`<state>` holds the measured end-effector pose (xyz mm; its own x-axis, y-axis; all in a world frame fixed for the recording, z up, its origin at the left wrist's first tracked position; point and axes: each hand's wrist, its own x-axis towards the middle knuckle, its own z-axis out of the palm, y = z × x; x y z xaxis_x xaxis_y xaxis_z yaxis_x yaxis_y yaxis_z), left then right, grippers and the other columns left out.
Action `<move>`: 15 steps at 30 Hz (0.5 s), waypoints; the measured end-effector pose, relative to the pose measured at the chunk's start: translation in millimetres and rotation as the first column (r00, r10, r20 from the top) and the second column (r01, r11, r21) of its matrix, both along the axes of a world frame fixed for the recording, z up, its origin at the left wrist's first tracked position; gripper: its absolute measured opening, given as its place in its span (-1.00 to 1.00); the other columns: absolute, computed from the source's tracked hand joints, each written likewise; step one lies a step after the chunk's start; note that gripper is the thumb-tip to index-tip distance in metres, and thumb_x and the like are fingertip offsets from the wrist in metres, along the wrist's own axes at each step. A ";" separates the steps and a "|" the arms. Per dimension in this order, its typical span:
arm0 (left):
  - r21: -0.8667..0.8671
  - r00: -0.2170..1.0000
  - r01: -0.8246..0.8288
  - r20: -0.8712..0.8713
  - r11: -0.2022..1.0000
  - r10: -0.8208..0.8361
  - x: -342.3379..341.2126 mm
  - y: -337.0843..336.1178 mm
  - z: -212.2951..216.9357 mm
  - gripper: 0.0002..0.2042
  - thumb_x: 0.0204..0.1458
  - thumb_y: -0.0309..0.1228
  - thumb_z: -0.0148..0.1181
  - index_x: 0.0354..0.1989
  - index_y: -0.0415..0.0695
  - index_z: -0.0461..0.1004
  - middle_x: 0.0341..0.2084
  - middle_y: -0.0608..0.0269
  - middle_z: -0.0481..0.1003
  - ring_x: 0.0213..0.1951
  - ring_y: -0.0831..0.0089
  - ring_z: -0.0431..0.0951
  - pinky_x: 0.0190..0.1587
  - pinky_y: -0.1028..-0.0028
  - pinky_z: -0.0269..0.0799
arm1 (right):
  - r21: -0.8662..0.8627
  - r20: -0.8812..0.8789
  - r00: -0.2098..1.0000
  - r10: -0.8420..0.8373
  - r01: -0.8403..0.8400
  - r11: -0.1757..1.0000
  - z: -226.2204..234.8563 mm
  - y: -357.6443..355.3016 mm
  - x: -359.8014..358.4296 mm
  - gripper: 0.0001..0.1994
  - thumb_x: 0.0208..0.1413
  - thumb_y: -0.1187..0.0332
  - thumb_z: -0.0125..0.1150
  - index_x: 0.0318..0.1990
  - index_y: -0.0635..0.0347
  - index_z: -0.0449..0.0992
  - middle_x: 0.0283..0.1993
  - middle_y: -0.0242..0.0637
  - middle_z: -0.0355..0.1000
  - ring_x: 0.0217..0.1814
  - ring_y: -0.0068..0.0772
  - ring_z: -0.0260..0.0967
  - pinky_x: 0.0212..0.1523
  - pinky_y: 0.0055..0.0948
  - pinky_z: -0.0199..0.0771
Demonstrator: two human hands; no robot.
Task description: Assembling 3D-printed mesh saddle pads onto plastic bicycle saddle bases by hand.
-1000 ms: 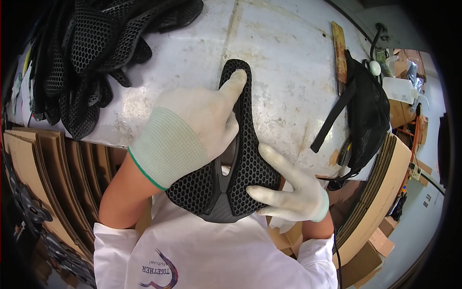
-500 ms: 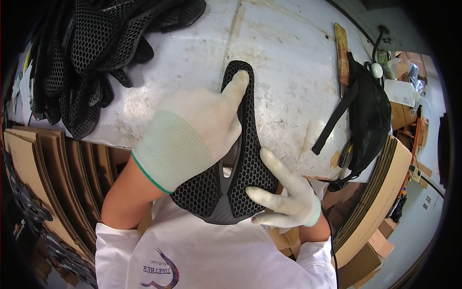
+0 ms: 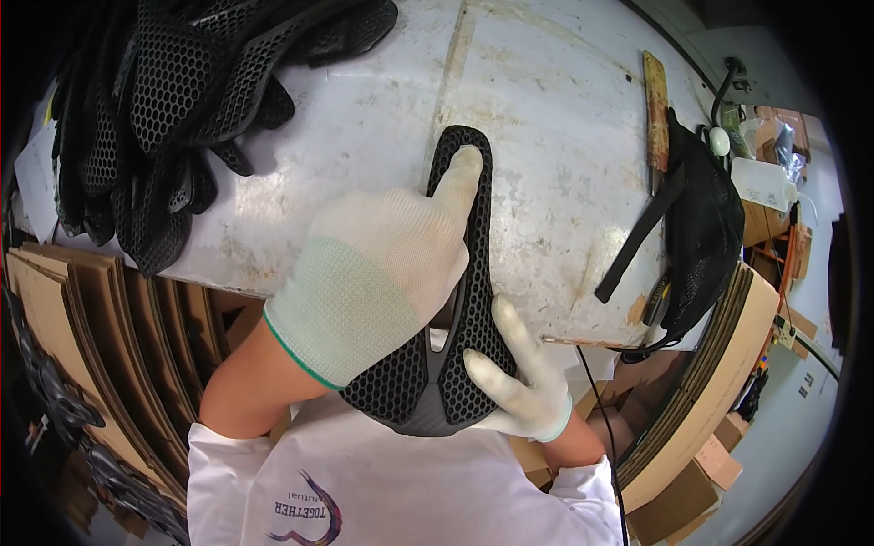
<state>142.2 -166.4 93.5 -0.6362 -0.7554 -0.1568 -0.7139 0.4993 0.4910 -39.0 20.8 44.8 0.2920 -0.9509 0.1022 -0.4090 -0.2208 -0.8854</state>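
Observation:
A black bicycle saddle [image 3: 472, 264] with a honeycomb surface lies lengthwise before me, its narrow nose over the worktable and its wide rear close to my shirt. My left hand [image 3: 396, 246], in a white knitted glove with a green-edged cuff, rests across it. The index finger reaches out along the nose with its tip pressed near the front end, while the other fingers are curled and partly hidden. At the rear right edge, my gloved right hand [image 3: 523, 382] holds the saddle, two fingers on its top and the rest out of sight underneath.
Several black honeycomb saddles or covers [image 3: 177, 100] are heaped at the far left of the white worktable [image 3: 546, 182]. To the right lie a wooden-handled tool [image 3: 655, 109] and a black mesh bag [image 3: 706, 237]. Upright cardboard sheets [image 3: 86, 337] flank me below the table edge.
My right hand has moved left and closed in on the saddle's rear edge. My left index finger stays on the nose. The whole view has shifted slightly.

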 end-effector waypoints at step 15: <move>0.038 0.999 0.017 0.031 0.999 -0.018 -2.6 -2.0 2.5 -0.41 0.19 -0.47 0.19 0.45 -0.17 0.32 -0.63 0.08 0.53 -0.60 0.14 0.58 -0.48 0.21 0.49 | -0.163 -0.098 0.995 -0.028 0.011 0.987 15.7 -21.0 2.4 -0.63 0.11 0.43 0.41 0.11 0.03 0.69 0.42 0.25 0.30 0.44 0.50 0.32 0.32 0.17 0.54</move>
